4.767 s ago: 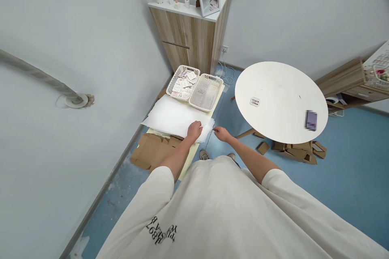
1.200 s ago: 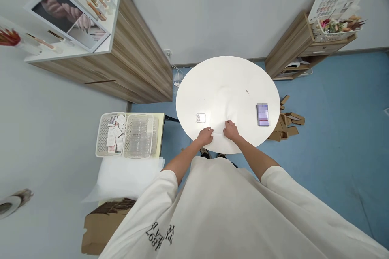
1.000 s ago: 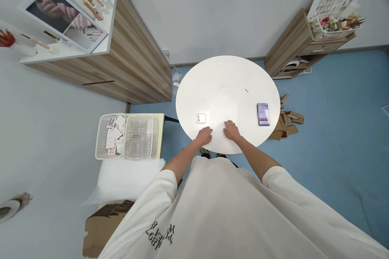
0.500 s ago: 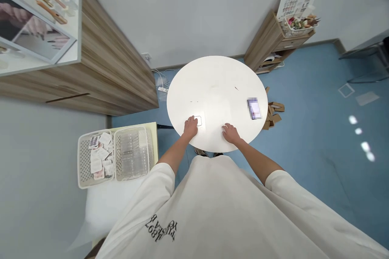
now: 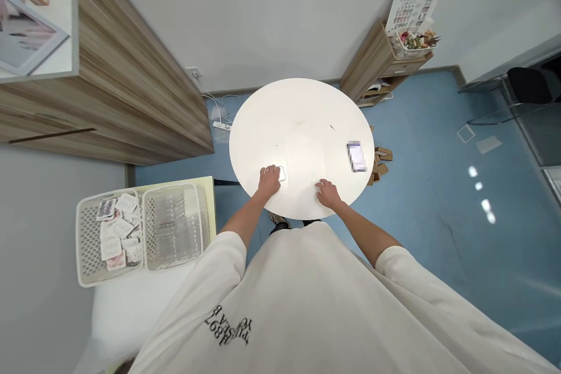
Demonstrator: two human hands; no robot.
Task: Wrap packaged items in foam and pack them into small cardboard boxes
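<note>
My left hand (image 5: 269,180) lies palm down near the front left of the round white table (image 5: 302,105), its fingers stretched out. It partly covers a small flat white rectangle with a thin dark outline (image 5: 282,173), whose right end shows beside the fingers. Whether the hand grips this piece or only rests on it is hard to see. My right hand (image 5: 328,193) rests on the table's front edge area, fingers loosely bent and apart, with nothing visible in them. Towards the table's right side lies a blurred-out, phone-like rectangle (image 5: 356,156). A thin dark sliver (image 5: 332,127) lies farther back.
On the left, a white basket of small packets (image 5: 118,234) stands beside a basket of clear plastic cases (image 5: 175,225). A wooden cabinet (image 5: 144,70) rises behind them. Cardboard pieces (image 5: 380,163) lie on the floor right of the table; a small cabinet (image 5: 372,64) stands behind.
The view has shifted, so the surroundings sit farther left. My left hand covers a little more of the outlined white rectangle. My right hand has hardly moved on the table.
</note>
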